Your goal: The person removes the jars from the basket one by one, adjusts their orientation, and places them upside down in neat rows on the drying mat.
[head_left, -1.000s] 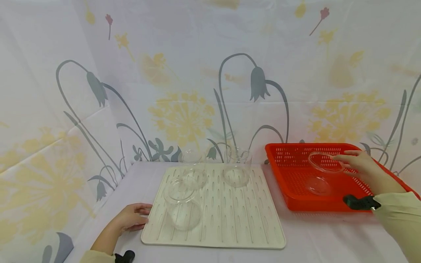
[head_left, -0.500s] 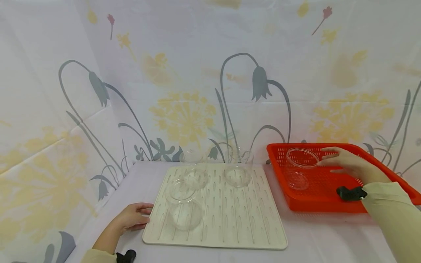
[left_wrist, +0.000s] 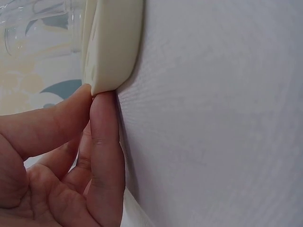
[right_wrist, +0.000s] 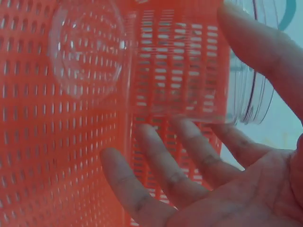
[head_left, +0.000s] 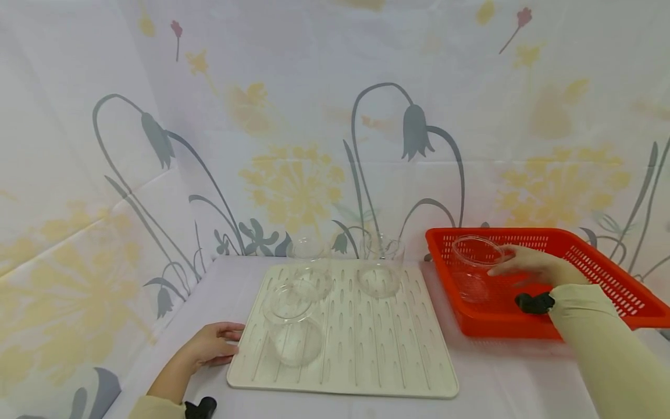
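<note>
A clear plastic jar (head_left: 473,285) with a wide ringed rim stands upright in the left part of the red basket (head_left: 513,329). My right hand (head_left: 536,267) is at its right side, fingers loosely extended. In the right wrist view the thumb (right_wrist: 258,45) lies along one side of the jar and the fingertips are close to the other, the palm apart from it. My left hand (head_left: 206,349) pinches the left edge of a cream ridged drying mat (head_left: 366,355) between thumb and index finger, as the left wrist view (left_wrist: 71,151) shows.
Three more clear jars stand on the mat: one at front left (head_left: 295,343), one behind it (head_left: 311,285) and one at back centre (head_left: 379,282). A white cloth (head_left: 513,384) covers the table, and a flower-printed curtain (head_left: 324,116) rises behind.
The right hand has moved left across the basket with the jar, which now stands near the basket's left side. The left hand stays on the mat's edge.
</note>
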`<state>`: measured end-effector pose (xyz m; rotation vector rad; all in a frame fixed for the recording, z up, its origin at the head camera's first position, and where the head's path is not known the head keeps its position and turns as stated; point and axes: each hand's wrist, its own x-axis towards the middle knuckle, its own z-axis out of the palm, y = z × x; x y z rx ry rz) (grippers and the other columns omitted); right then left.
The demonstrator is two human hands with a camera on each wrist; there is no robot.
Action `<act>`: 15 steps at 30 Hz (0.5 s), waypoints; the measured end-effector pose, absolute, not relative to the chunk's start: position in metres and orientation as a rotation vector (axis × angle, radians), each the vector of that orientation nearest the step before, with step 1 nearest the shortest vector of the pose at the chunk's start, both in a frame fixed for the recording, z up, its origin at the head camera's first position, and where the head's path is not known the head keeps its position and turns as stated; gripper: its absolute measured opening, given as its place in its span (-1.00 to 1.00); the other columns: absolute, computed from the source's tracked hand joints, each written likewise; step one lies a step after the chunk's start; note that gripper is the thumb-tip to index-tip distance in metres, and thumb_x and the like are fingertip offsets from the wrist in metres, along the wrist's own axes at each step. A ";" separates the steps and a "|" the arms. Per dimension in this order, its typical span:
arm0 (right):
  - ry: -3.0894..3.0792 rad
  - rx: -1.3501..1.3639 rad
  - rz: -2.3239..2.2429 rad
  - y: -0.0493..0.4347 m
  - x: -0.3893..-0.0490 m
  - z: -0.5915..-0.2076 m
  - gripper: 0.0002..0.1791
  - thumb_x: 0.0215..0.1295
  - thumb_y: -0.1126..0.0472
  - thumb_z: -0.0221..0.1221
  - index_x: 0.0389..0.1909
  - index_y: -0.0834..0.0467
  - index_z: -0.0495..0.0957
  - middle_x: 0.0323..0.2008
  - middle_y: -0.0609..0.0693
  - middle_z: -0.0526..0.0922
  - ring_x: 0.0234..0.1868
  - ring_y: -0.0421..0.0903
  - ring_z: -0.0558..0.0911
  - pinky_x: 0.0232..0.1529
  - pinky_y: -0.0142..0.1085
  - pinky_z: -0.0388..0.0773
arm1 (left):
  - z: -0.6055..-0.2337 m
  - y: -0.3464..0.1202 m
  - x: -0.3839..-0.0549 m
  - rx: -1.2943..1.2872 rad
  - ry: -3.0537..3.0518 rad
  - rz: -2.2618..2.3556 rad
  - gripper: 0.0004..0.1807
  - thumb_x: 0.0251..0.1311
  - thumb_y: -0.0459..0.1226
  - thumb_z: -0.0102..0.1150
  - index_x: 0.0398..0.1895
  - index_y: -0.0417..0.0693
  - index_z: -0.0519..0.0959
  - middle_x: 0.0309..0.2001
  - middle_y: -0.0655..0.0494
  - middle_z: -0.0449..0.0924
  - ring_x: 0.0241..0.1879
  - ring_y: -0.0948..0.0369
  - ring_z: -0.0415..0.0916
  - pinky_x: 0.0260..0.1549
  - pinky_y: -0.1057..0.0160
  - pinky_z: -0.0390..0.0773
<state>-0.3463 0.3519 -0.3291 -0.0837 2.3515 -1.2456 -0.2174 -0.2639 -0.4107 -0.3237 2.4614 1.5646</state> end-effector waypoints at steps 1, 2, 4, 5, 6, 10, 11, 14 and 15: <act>2.352 -0.079 -1.243 0.350 -0.347 -0.329 0.07 0.23 0.08 0.20 0.35 0.46 -0.39 0.22 0.51 0.07 0.17 0.39 0.25 -0.02 0.11 0.44 | -0.411 -0.264 -0.217 -0.324 2.462 1.563 -0.45 -0.07 -0.62 0.19 0.10 -0.45 0.39 -0.17 -0.09 0.51 -0.38 0.16 0.51 -0.43 0.23 0.60; 2.352 -0.076 -1.240 0.349 -0.347 -0.330 0.07 0.23 0.09 0.21 0.35 0.45 -0.39 0.23 0.50 0.07 0.18 0.39 0.23 -0.01 0.12 0.44 | -0.410 -0.264 -0.218 -0.329 2.463 1.566 -0.45 -0.08 -0.62 0.19 0.10 -0.45 0.39 -0.17 -0.08 0.52 -0.38 0.16 0.51 -0.43 0.23 0.60; 2.346 -0.086 -1.243 0.346 -0.348 -0.330 0.07 0.24 0.11 0.20 0.35 0.45 -0.42 0.23 0.51 0.05 0.18 0.41 0.21 0.00 0.13 0.42 | -0.410 -0.264 -0.217 -0.320 2.465 1.559 -0.45 -0.07 -0.62 0.19 0.10 -0.46 0.38 -0.17 -0.08 0.51 -0.38 0.16 0.51 -0.43 0.23 0.59; 2.353 -0.088 -1.240 0.345 -0.347 -0.331 0.07 0.24 0.11 0.20 0.35 0.44 -0.42 0.22 0.50 0.05 0.18 0.40 0.22 -0.01 0.13 0.43 | -0.410 -0.264 -0.218 -0.324 2.465 1.562 -0.45 -0.07 -0.62 0.19 0.10 -0.46 0.39 -0.17 -0.07 0.52 -0.38 0.16 0.51 -0.43 0.23 0.59; 2.351 -0.090 -1.249 0.344 -0.347 -0.331 0.07 0.23 0.12 0.20 0.36 0.42 -0.43 0.22 0.50 0.05 0.18 0.40 0.23 -0.02 0.13 0.43 | -0.410 -0.263 -0.218 -0.329 2.465 1.564 -0.45 -0.08 -0.62 0.19 0.10 -0.45 0.39 -0.17 -0.07 0.52 -0.38 0.17 0.51 -0.43 0.23 0.59; 2.317 -0.130 -1.329 0.339 -0.348 -0.332 0.03 0.25 0.15 0.19 0.39 0.31 -0.41 0.23 0.46 0.06 0.19 0.39 0.23 0.02 0.15 0.39 | -0.410 -0.263 -0.217 -0.324 2.464 1.561 -0.45 -0.07 -0.62 0.18 0.10 -0.46 0.38 -0.17 -0.08 0.51 -0.38 0.16 0.50 -0.43 0.23 0.59; 2.308 -0.141 -1.353 0.337 -0.348 -0.332 0.03 0.24 0.15 0.19 0.40 0.27 -0.40 0.23 0.44 0.06 0.20 0.39 0.22 0.02 0.16 0.38 | -0.409 -0.263 -0.217 -0.331 2.462 1.566 -0.45 -0.08 -0.62 0.19 0.10 -0.46 0.39 -0.17 -0.08 0.51 -0.38 0.16 0.50 -0.43 0.23 0.59; 2.283 -0.182 -1.394 0.334 -0.349 -0.332 0.03 0.24 0.17 0.20 0.40 0.24 -0.41 0.23 0.44 0.02 0.22 0.40 0.17 0.05 0.19 0.34 | -0.409 -0.263 -0.217 -0.327 2.451 1.570 -0.44 -0.08 -0.62 0.18 0.11 -0.47 0.37 -0.17 -0.09 0.51 -0.37 0.15 0.51 -0.42 0.23 0.60; 2.282 -0.185 -1.398 0.334 -0.349 -0.331 0.03 0.23 0.16 0.20 0.40 0.24 -0.41 0.24 0.43 -0.01 0.23 0.40 0.16 0.04 0.21 0.33 | -0.409 -0.263 -0.216 -0.328 2.447 1.577 -0.44 -0.08 -0.63 0.18 0.11 -0.47 0.38 -0.17 -0.09 0.51 -0.37 0.15 0.51 -0.42 0.23 0.60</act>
